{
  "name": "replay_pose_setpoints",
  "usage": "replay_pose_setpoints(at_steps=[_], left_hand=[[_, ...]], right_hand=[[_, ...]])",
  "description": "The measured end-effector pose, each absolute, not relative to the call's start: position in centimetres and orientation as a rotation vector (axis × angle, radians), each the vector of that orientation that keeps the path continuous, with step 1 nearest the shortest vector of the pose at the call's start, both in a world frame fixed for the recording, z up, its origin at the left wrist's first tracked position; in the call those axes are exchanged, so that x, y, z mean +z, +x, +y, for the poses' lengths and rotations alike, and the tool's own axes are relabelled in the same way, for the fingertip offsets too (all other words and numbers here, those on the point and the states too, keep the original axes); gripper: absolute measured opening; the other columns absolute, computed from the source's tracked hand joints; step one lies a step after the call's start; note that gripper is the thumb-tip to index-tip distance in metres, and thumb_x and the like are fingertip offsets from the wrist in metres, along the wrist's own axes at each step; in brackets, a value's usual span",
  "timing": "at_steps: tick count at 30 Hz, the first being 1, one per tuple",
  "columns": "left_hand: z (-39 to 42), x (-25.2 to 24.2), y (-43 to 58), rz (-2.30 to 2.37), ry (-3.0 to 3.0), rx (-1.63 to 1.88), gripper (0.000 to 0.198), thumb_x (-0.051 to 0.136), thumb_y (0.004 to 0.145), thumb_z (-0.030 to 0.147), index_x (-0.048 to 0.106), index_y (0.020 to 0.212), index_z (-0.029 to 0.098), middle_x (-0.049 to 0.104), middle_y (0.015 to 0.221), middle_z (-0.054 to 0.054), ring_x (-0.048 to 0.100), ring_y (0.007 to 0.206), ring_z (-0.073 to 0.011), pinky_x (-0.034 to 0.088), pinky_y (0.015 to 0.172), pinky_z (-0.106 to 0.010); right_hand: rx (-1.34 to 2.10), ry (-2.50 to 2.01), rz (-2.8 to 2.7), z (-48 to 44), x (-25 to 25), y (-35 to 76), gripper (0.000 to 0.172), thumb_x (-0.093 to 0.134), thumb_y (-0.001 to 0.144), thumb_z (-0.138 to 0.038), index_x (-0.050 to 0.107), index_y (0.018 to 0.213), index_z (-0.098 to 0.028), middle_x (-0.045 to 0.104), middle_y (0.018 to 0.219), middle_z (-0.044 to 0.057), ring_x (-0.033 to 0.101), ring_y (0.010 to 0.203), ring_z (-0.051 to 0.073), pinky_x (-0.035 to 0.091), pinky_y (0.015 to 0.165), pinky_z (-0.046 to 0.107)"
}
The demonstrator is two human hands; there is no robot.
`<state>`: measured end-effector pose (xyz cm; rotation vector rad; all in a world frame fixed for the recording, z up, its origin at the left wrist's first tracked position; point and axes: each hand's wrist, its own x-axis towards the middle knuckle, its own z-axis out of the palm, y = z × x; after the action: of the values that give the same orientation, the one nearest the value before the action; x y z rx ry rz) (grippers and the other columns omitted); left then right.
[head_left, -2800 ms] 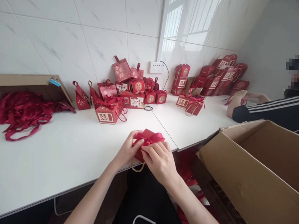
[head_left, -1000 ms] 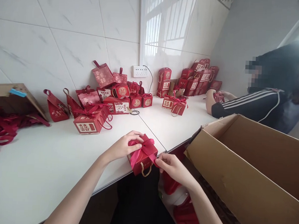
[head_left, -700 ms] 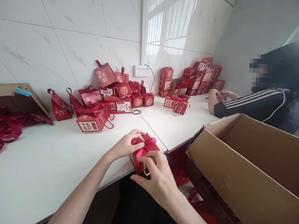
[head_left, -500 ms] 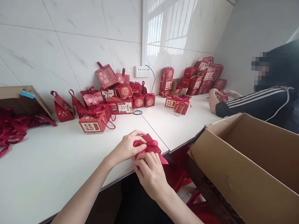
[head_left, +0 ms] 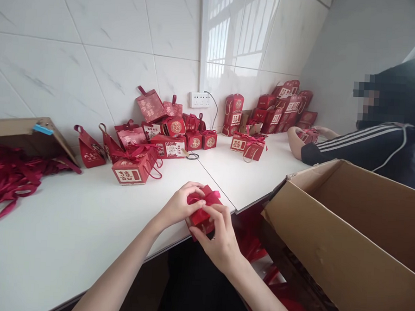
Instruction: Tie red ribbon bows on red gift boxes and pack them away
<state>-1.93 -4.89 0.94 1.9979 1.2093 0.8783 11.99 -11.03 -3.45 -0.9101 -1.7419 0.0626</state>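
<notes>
A small red gift box (head_left: 200,216) with a red ribbon bow (head_left: 212,198) on top sits at the table's near edge. My left hand (head_left: 180,204) reaches over its left side, thumb and forefinger closed on the bow's knot. From the right, my right hand (head_left: 224,240) has its fingertips touching the ribbon by the knot. Its thumb is spread away from them, at the box's near side. Both hands cover part of the box. Beyond them stands a larger red box (head_left: 128,175) with a ribbon and a cord handle.
Loose red ribbons (head_left: 9,180) spill from a cardboard box (head_left: 21,128) at left. Several red boxes (head_left: 169,146) line the wall, with more stacked (head_left: 275,115) farther right. A large open carton (head_left: 328,236) stands at right. A co-worker's hands hold a red box (head_left: 308,135).
My right hand's thumb has moved apart from its fingers, and those fingers are now up by the knot. The ribbon tail at the right no longer shows. My view has shifted slightly.
</notes>
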Motion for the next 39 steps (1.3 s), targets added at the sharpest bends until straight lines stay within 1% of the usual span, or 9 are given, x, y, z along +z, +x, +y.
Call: replay_pose_setpoints(at_steps=[2,6,17,23,25,29,32,35,39], left_hand=[[-4.9,0.9,-1.9,1.204,1.996,0.904,0.013,0.056,0.073,0.029,0.058,0.081,0.019,0.056,0.117,-0.007,0.051,0.113,-0.0235,0.042,0.096,-0.037],[-4.9,0.9,-1.8,1.208,2.017,0.88,0.011,0.056,0.073,0.03,0.057,0.071,0.019,0.056,0.118,-0.008,0.05,0.113,-0.0238,0.041,0.096,-0.037],[-4.7,0.5,-1.4,1.26,1.953,0.892,0.014,0.056,0.073,0.032,0.06,0.068,0.019,0.056,0.116,-0.007,0.051,0.111,-0.0225,0.04,0.097,-0.035],[-4.5,0.5,-1.7,1.218,1.983,0.894,0.015,0.057,0.074,0.033,0.059,0.07,0.019,0.056,0.116,-0.008,0.051,0.111,-0.0225,0.038,0.098,-0.036],[-4.6,0.6,-2.1,1.177,2.007,0.885,0.017,0.056,0.075,0.036,0.06,0.074,0.019,0.056,0.117,-0.008,0.049,0.114,-0.0228,0.036,0.1,-0.036],[-5.0,0.8,-3.2,1.209,1.932,1.07,0.025,0.047,0.081,0.041,0.059,0.09,0.021,0.054,0.121,-0.006,0.048,0.115,-0.0212,0.036,0.096,-0.033],[-5.6,1.0,-3.5,1.523,1.774,1.207,0.029,0.039,0.083,0.045,0.053,0.079,0.02,0.062,0.091,-0.003,0.058,0.086,-0.0182,0.043,0.074,-0.028],[-6.5,1.3,-3.2,1.724,1.781,0.96,0.04,0.038,0.081,0.054,0.041,0.06,0.02,0.052,0.057,0.003,0.05,0.055,-0.0143,0.036,0.054,-0.026],[-7.4,1.3,-2.6,1.746,1.82,0.831,0.041,0.042,0.078,0.056,0.039,0.058,0.021,0.048,0.052,0.004,0.046,0.051,-0.0135,0.033,0.053,-0.025]], right_hand=[[0.136,-0.958,-1.678,-10.8,-3.4,12.0,0.035,0.058,0.081,-0.02,0.046,0.115,-0.022,0.051,0.096,0.007,0.055,0.069,0.015,0.053,0.057,0.029],[0.152,-0.956,-1.728,-10.6,-2.9,11.8,0.009,0.051,0.084,-0.013,0.058,0.086,-0.019,0.056,0.082,0.005,0.056,0.07,0.014,0.051,0.06,0.026],[-0.077,-0.922,-1.775,-10.9,-3.1,11.1,0.016,0.05,0.082,-0.008,0.055,0.069,-0.018,0.053,0.063,0.001,0.043,0.056,0.012,0.04,0.054,0.025],[0.067,-0.75,-1.849,-11.1,-2.5,12.3,0.006,0.053,0.082,-0.016,0.056,0.077,-0.019,0.058,0.07,0.002,0.05,0.062,0.013,0.042,0.06,0.026],[0.215,-0.837,-1.758,-10.4,-1.6,13.8,0.011,0.049,0.083,-0.023,0.054,0.075,-0.019,0.057,0.072,0.003,0.05,0.062,0.013,0.041,0.058,0.026],[0.508,-1.312,-1.587,-7.2,0.1,16.6,0.037,0.034,0.089,-0.041,0.045,0.06,-0.02,0.047,0.058,-0.001,0.044,0.054,0.013,0.036,0.054,0.026],[0.72,-1.449,-1.703,-4.6,0.8,17.1,0.049,0.029,0.086,-0.056,0.046,0.058,-0.019,0.044,0.052,-0.002,0.042,0.051,0.013,0.034,0.053,0.026],[0.79,-1.511,-1.764,-3.1,1.3,16.4,0.054,0.029,0.083,-0.062,0.044,0.053,-0.019,0.041,0.048,-0.002,0.04,0.048,0.013,0.031,0.051,0.026],[0.779,-1.546,-1.88,-2.3,1.8,15.1,0.056,0.036,0.078,-0.064,0.03,0.043,-0.02,0.032,0.043,-0.002,0.03,0.043,0.01,0.026,0.046,0.027]])
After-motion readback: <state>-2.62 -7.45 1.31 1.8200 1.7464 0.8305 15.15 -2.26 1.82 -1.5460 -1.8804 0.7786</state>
